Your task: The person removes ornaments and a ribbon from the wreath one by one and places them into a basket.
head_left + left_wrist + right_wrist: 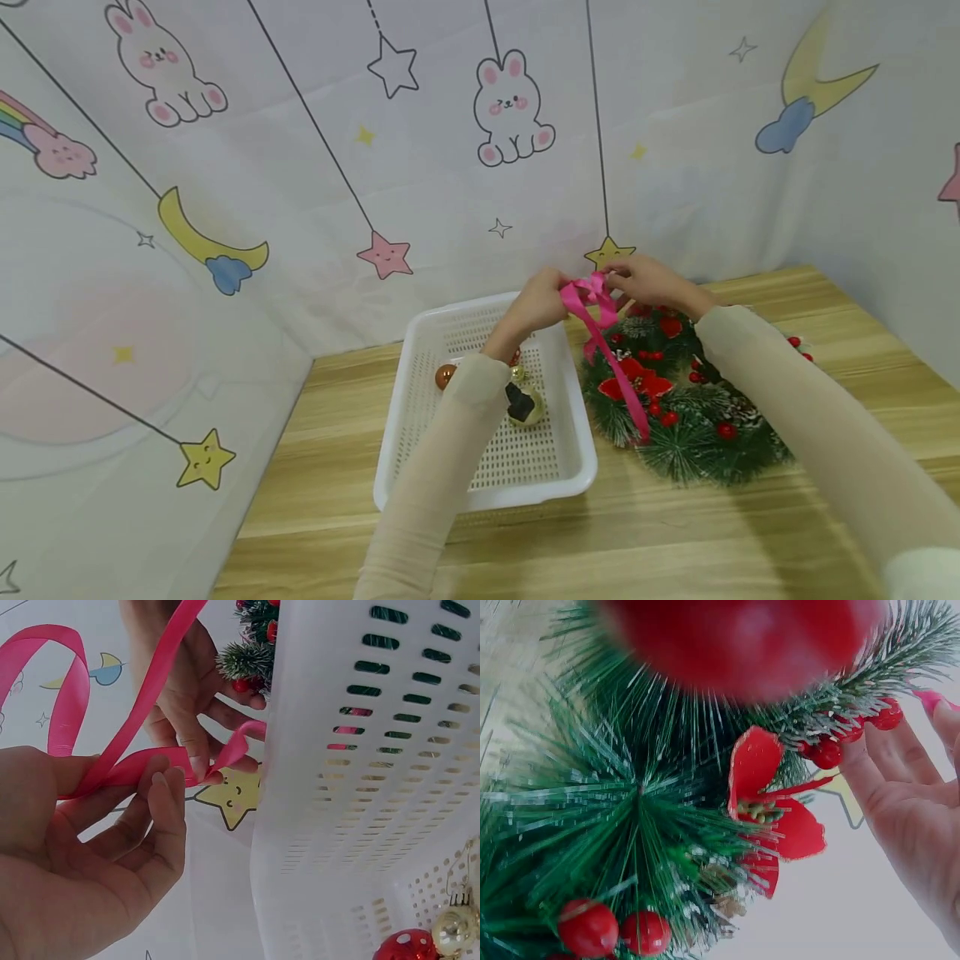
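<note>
A pink ribbon is held up between both hands, looped at the top, one long tail hanging down over the wreath. My left hand pinches it between thumb and fingertips above the basket's far right corner. In the left wrist view, a loop of ribbon rises from the left hand. The right hand pinches the twisted part just beyond those fingertips. Below the right hand lies a green wreath with red flowers and berries. In the right wrist view, the wreath partly covers the right hand.
A white perforated basket stands left of the wreath on the wooden table. Inside are a copper-coloured ball, a small gold ball and a red white-dotted ball. A printed curtain hangs behind.
</note>
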